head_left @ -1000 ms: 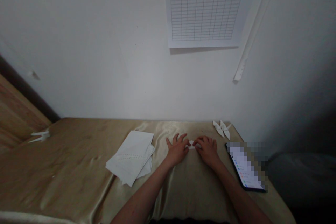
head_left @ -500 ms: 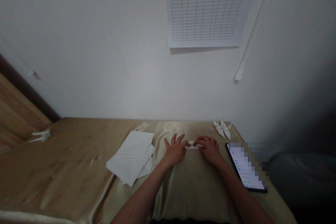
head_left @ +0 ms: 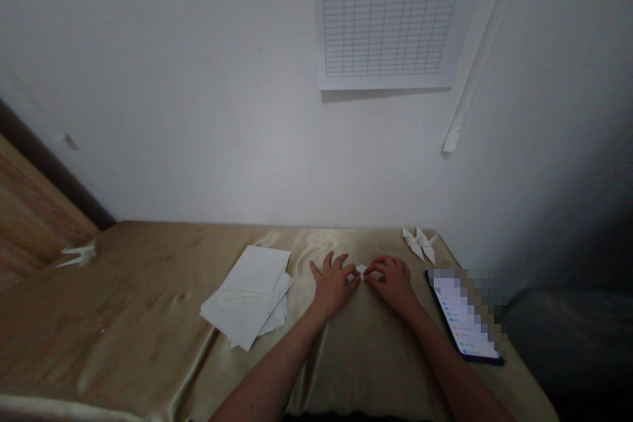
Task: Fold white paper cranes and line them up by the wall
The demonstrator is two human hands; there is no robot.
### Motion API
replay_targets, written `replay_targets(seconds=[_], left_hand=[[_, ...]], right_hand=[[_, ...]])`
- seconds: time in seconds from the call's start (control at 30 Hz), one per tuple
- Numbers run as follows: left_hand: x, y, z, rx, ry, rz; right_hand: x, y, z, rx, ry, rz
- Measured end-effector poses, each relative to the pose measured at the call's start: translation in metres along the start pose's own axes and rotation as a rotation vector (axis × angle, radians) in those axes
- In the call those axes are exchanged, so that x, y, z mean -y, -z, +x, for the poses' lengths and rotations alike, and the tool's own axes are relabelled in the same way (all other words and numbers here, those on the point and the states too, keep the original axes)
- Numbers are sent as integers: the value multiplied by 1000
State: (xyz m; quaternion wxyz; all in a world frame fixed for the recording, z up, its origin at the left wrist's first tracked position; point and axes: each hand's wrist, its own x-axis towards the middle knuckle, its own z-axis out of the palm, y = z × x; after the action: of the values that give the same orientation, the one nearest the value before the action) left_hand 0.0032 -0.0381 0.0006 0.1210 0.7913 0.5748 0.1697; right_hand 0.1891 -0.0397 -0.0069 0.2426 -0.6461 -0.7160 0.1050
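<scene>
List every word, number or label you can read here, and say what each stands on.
Grid sheet on the wall: header print too small to read.
Phone screen: blurred, unreadable.
Paper stack: no legible text.
Nothing can be quoted.

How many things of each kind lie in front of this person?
Paper stack: 1
Small paper piece: 1
Folded paper shapes: 3, seemingly two at far right, one at far left
Phone: 1
Total: 6
</scene>
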Motion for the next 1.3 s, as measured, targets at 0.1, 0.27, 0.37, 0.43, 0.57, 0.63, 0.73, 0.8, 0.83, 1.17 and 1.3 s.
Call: replay_targets(seconds=[0.1,0.27,0.37,0.43,0.57,0.63,0.73,0.8,0.83,1.17,1.3], left_hand=[[-3,-1,1,-30,15,3],[0,-4,3,-34,34,-15],[3,-5,5,0,41,-20],[5,-4,6,26,45,-25],[9,-2,8,62,34,-47],[12,-2,8,78,24,-52],[16,0,8,105,12,-49],[18,0,6,112,10,-44],[19,0,5,109,7,-41],[15,4,-4,37,-32,-13],[10,8,-6,-7,-53,-9]], right_hand=[[5,-3,-1,-24,-9,-12],[2,-4,1,-16,-26,-9],[-3,-4,4,17,-30,-2],[-7,-4,5,34,-33,5],[-13,-3,7,55,-31,33],[-15,-2,7,61,-30,58],[-17,0,7,72,-25,77],[-18,0,7,83,-12,69],[-19,0,7,83,-7,61],[-22,-5,1,-8,75,-12],[-20,-4,-1,-20,75,-49]])
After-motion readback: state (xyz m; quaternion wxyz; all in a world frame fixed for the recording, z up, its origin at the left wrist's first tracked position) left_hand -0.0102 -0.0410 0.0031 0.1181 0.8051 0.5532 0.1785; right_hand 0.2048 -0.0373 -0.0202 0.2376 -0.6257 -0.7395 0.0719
